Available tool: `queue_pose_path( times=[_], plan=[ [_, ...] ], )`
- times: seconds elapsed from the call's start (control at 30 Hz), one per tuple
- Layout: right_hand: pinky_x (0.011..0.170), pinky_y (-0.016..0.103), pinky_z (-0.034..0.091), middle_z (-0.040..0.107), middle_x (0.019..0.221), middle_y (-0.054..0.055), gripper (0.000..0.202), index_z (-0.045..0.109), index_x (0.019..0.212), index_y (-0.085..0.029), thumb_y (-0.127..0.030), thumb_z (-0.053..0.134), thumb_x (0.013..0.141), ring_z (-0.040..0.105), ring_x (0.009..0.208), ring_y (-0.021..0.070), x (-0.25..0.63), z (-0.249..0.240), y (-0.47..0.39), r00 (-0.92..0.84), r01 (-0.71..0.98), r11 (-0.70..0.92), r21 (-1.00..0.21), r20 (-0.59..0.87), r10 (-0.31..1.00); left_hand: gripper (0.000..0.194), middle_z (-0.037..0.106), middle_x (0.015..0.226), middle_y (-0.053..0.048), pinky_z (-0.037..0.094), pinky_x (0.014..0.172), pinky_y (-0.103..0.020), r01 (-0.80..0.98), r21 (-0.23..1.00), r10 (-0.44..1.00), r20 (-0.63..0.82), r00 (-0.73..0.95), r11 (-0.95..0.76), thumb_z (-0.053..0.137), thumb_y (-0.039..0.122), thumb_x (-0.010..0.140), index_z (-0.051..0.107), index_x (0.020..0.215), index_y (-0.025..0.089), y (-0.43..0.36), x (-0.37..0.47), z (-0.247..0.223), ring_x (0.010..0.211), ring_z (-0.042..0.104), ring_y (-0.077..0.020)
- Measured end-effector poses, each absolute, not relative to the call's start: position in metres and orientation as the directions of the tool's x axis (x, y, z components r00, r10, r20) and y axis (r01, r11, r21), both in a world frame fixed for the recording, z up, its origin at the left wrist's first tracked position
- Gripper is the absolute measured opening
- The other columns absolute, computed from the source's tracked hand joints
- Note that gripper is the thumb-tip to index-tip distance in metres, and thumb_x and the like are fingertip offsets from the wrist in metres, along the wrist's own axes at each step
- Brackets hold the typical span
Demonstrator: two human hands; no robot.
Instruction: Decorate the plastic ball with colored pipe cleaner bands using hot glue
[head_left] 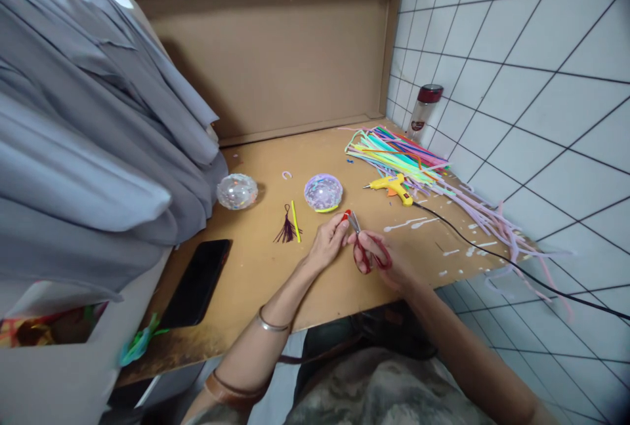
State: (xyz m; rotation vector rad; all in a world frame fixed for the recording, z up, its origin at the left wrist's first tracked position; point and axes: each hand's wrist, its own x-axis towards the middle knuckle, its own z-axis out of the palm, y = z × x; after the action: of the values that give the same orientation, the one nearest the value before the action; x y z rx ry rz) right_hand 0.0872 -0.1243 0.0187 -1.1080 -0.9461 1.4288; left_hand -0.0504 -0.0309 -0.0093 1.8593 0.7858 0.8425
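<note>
My right hand (378,261) grips a pair of scissors (384,251) with red handles. The blades point up and left, meeting a small red piece (347,214) pinched in the fingertips of my left hand (329,240). What that piece is made of is too small to tell. Just beyond my left hand stands a clear bowl-like half ball (323,192) with a lilac rim and a yellow strip along its near edge. Left of the hand lie a dark purple tassel (287,228) and a short yellow pipe cleaner (296,222).
A clear plastic ball (237,191) and a black phone (197,283) are on the left of the table. To the right lie a yellow glue gun (394,187), its black cord (462,236) and many-coloured pipe cleaners (394,153). A bottle (424,110) stands by the tiled wall; grey cloth (98,136) hangs left.
</note>
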Motion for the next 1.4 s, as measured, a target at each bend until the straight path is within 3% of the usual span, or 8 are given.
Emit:
queue_pose_path(
  times=[0.2, 0.37, 0.87, 1.0, 1.1, 1.23, 1.3, 1.4],
  plan=[
    [0.044, 0.022, 0.034, 0.056, 0.054, -0.004, 0.057, 0.062, 0.080, -0.019, -0.075, 0.068, 0.070, 0.048, 0.042, 0.0085, 0.083, 0.020, -0.121, 0.013, -0.275, -0.144, -0.951, -0.154, 0.988, 0.052, 0.052, 0.060, 0.003, 0.042, 0.063, -0.025, 0.183, 0.889, 0.789, 0.258, 0.558, -0.420, 0.038, 0.060, 0.099, 0.062, 0.087, 0.016, -0.032, -0.050, -0.011, 0.058, 0.050, -0.0120],
    [0.046, 0.024, 0.039, 0.056, 0.055, -0.004, 0.059, 0.059, 0.076, -0.020, -0.078, 0.065, 0.071, 0.050, 0.044, 0.0099, 0.082, 0.019, -0.114, 0.043, -0.340, -0.116, -0.933, -0.139, 0.989, 0.045, 0.066, 0.062, 0.000, 0.048, 0.069, -0.025, 0.141, 0.872, 0.686, 0.259, 0.680, -0.469, 0.033, 0.048, 0.103, 0.066, 0.099, 0.017, -0.034, -0.051, -0.015, 0.063, 0.063, -0.0141],
    [0.040, 0.022, 0.024, 0.043, 0.046, -0.010, 0.057, 0.059, 0.078, -0.020, -0.076, 0.067, 0.070, 0.032, 0.036, 0.0063, 0.089, 0.013, -0.118, 0.050, -0.344, -0.139, -0.929, -0.166, 0.985, 0.034, 0.076, 0.085, -0.005, 0.051, 0.072, -0.022, 0.285, 0.559, 0.546, 0.382, 0.746, -0.779, 0.037, 0.023, 0.100, 0.071, 0.104, 0.020, -0.029, -0.057, -0.018, 0.076, 0.071, -0.0139],
    [0.041, 0.023, 0.026, 0.046, 0.047, -0.010, 0.048, 0.056, 0.083, -0.022, -0.068, 0.068, 0.073, 0.036, 0.037, 0.0086, 0.095, 0.002, -0.114, 0.104, -0.113, -0.153, -0.982, -0.164, 0.981, 0.037, 0.079, 0.101, -0.009, 0.055, 0.079, -0.026, 0.284, 0.473, 0.512, 0.473, 0.717, -0.834, 0.038, 0.026, 0.099, 0.071, 0.116, 0.022, -0.017, -0.066, -0.021, 0.088, 0.074, -0.0166],
    [0.051, 0.024, 0.034, 0.055, 0.060, -0.008, 0.032, 0.056, 0.090, -0.023, -0.039, 0.076, 0.071, 0.049, 0.051, 0.0119, 0.100, -0.004, -0.111, 0.198, 0.296, -0.101, -0.950, -0.042, 0.979, 0.037, 0.078, 0.104, -0.011, 0.055, 0.080, -0.029, 0.407, 0.474, 0.624, 0.592, 0.509, -0.781, 0.039, 0.029, 0.099, 0.071, 0.117, 0.020, -0.002, -0.082, -0.017, 0.090, 0.073, -0.0187],
    [0.068, 0.027, 0.040, 0.070, 0.085, 0.004, 0.013, 0.063, 0.094, -0.020, -0.017, 0.062, 0.081, 0.062, 0.076, 0.0175, 0.096, 0.002, -0.108, 0.061, 0.773, -0.026, -0.634, 0.034, 0.998, 0.042, 0.072, 0.082, -0.007, 0.050, 0.070, -0.027, 0.578, 0.575, 0.752, 0.650, 0.107, -0.579, 0.037, 0.037, 0.102, 0.070, 0.117, 0.015, 0.017, -0.107, -0.009, 0.071, 0.065, -0.0157],
    [0.077, 0.029, 0.043, 0.073, 0.099, 0.009, 0.015, 0.066, 0.099, -0.018, -0.015, 0.058, 0.086, 0.066, 0.089, 0.0200, 0.088, 0.009, -0.105, -0.025, 0.861, 0.032, -0.507, 0.022, 0.999, 0.042, 0.067, 0.076, -0.005, 0.048, 0.070, -0.027, 0.634, 0.574, 0.740, 0.672, -0.002, -0.519, 0.037, 0.037, 0.102, 0.072, 0.109, 0.015, 0.026, -0.117, -0.007, 0.069, 0.061, -0.0153],
    [0.086, 0.031, 0.044, 0.072, 0.105, 0.013, 0.019, 0.070, 0.104, -0.017, -0.015, 0.055, 0.092, 0.065, 0.100, 0.0228, 0.076, 0.017, -0.097, -0.139, 0.919, 0.123, -0.376, -0.017, 0.990, 0.038, 0.068, 0.095, -0.009, 0.050, 0.087, -0.034, 0.701, 0.539, 0.721, 0.691, -0.051, -0.467, 0.040, 0.036, 0.099, 0.073, 0.104, 0.017, 0.039, -0.127, -0.012, 0.092, 0.063, -0.0203]
  ],
)
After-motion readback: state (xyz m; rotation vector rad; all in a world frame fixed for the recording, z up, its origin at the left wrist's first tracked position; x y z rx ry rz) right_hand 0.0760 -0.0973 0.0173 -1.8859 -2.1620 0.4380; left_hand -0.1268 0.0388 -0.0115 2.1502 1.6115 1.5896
